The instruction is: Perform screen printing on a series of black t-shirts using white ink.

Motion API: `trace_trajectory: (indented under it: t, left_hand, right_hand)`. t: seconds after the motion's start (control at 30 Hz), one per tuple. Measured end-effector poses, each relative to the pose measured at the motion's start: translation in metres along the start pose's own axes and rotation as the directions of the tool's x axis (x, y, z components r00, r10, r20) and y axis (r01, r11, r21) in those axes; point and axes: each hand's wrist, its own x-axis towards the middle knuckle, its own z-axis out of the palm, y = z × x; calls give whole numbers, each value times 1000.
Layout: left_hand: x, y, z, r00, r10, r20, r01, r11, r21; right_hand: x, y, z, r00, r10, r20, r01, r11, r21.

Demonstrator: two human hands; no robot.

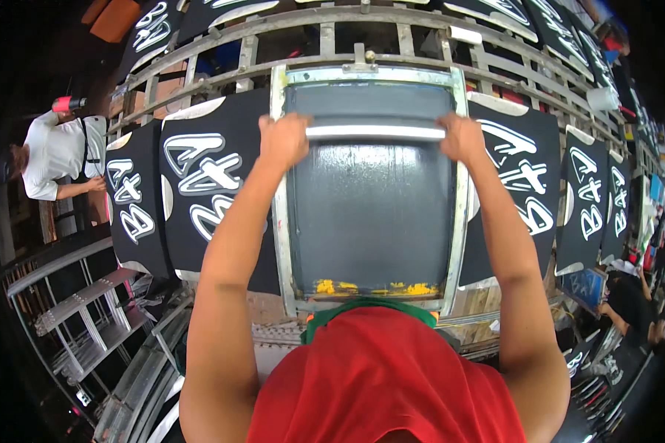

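Note:
A screen-printing screen (pixel 369 218) in a pale, paint-marked frame (pixel 281 221) lies in front of me, with dark grey mesh and yellow smears near its near edge. Across its far part is a squeegee with a silver bar (pixel 375 132). My left hand (pixel 284 139) is closed round the bar's left end, my right hand (pixel 462 138) round its right end. Black fabric pieces with white printed lettering (pixel 207 162) lie on boards either side of the screen, partly behind my forearms.
Wooden slatted rails (pixel 251 50) run behind the screen, with more printed pieces beyond. A person in white (pixel 55 151) holding a red-and-black tool (pixel 66 105) is at the left; another in dark clothing (pixel 628 303) at the right. Metal racks (pixel 89 310) stand lower left. A white bucket (pixel 601 99) sits right.

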Motion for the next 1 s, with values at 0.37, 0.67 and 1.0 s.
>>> trace_trajectory:
  t: [0.37, 0.67, 1.0]
  left_hand:
    - [-265, 47, 15, 944, 142, 298, -66, 966, -251]
    - [69, -20, -3, 998, 11, -54, -14, 998, -56]
    - [81, -39, -25, 989, 94, -112, -109, 984, -141]
  right_hand:
    - [-282, -70, 12, 939, -79, 334, 29, 988, 153]
    - [56, 17, -31, 999, 45, -23, -46, 998, -30]
    - [76, 20, -46, 998, -46, 43, 44, 998, 33]
